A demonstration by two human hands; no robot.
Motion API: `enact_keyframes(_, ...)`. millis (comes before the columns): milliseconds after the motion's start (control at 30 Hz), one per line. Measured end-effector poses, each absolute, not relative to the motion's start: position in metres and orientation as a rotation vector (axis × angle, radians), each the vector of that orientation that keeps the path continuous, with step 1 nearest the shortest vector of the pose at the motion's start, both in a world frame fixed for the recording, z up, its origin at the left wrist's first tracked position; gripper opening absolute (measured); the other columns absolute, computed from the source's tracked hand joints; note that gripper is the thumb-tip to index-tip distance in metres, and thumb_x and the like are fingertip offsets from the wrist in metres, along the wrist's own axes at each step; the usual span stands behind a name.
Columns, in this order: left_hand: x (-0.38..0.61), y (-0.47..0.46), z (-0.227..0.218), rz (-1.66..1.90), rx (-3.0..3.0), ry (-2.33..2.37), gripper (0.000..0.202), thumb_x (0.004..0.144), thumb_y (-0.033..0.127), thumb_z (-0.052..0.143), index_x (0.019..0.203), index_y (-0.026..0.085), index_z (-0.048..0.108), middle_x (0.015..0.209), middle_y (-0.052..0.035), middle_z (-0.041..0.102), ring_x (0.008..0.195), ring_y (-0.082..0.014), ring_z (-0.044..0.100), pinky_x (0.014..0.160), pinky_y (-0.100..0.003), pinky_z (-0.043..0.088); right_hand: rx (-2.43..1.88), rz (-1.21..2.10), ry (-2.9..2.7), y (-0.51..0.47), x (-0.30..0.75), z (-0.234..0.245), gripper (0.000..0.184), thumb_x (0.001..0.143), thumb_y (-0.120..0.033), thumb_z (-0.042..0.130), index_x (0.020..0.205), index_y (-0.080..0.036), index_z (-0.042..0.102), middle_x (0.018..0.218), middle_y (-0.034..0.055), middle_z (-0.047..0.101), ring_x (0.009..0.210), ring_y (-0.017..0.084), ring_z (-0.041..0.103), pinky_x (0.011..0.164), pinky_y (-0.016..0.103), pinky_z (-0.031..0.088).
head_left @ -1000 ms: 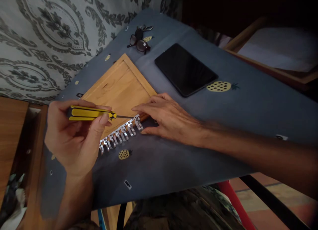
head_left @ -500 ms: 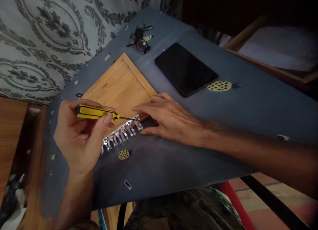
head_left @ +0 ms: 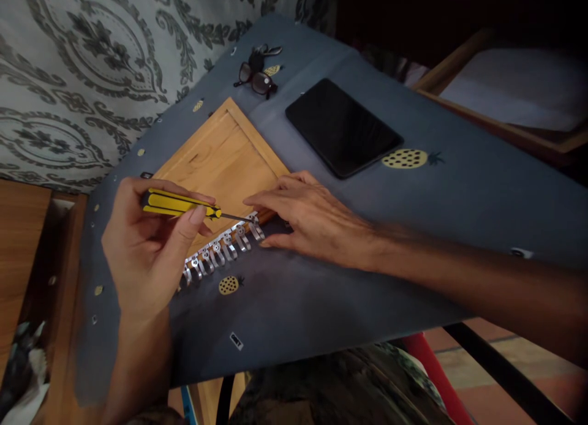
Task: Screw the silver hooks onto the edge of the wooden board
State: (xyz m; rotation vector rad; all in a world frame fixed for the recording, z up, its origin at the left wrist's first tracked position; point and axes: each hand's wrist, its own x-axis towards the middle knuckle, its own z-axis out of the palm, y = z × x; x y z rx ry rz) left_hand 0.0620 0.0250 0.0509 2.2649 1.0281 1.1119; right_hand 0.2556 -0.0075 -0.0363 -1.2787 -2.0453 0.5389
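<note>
A yellow-and-black screwdriver (head_left: 181, 204) is gripped in my left hand (head_left: 142, 247), thumb and fingers closed round its handle. Its thin shaft points right, with the tip at the last metal hook (head_left: 256, 226) on the right end of a rail. Several silver hooks (head_left: 217, 251) line this rail along the near edge of a framed wooden board (head_left: 215, 158). My right hand (head_left: 307, 220) rests over the board's right corner, fingers on the wood and thumb apart below, on either side of the end hook. The screw at the tip is too small to make out.
A black tablet (head_left: 344, 128) lies right of the board on a blue pineapple-print tablecloth (head_left: 321, 308). Dark-framed glasses (head_left: 257, 80) and keys (head_left: 269, 49) sit beyond the board. A patterned curtain (head_left: 92, 57) hangs at the left; an open drawer (head_left: 505, 88) stands at the far right.
My left hand has shifted slightly, and the screwdriver's handle has tilted a little, its tip staying at the end hook. My right hand keeps its place on the board.
</note>
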Motion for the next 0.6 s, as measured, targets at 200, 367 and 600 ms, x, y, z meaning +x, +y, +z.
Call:
enact_keyframes(200,0.059,0.030,0.049,1.144,2.332,0.969,0.032,0.075,0.011,0.078,0.101,0.020,0.063,0.094,0.0028,0.062,0.065,-0.0046,0.062,0.054,-0.015,0.058,-1.270,0.542,-2.051,-0.008,0.256,-0.037,0.047,0.082,-0.029,0.081,0.123,-0.016,0.064,0.105,0.0110,0.072,0.103,0.026,0.060,0.096,0.040,0.038)
enact_keyframes(367,0.057,0.028,0.049,1.191,2.436,1.028,0.042,0.073,0.011,0.079,0.110,0.024,0.065,0.098,0.0030,0.061,0.072,-0.0057,0.066,0.059,-0.013,0.059,-1.265,0.544,-2.040,-0.007,0.255,-0.038,0.051,0.080,-0.028,0.083,0.124,-0.016,0.063,0.104,0.0098,0.073,0.104,0.026,0.060,0.096,0.041,0.039)
enact_keyframes(600,0.044,0.031,0.058,0.954,2.458,0.977,0.038,0.078,0.011,0.075,0.112,0.024,0.064,0.096,0.0015,0.065,0.087,-0.0094,0.072,0.076,-0.015,0.060,-1.249,0.595,-2.039,-0.008,0.257,-0.035,0.047,0.082,-0.027,0.081,0.124,-0.017,0.062,0.102,0.0084,0.075,0.105,0.027,0.060,0.098,0.043,0.039)
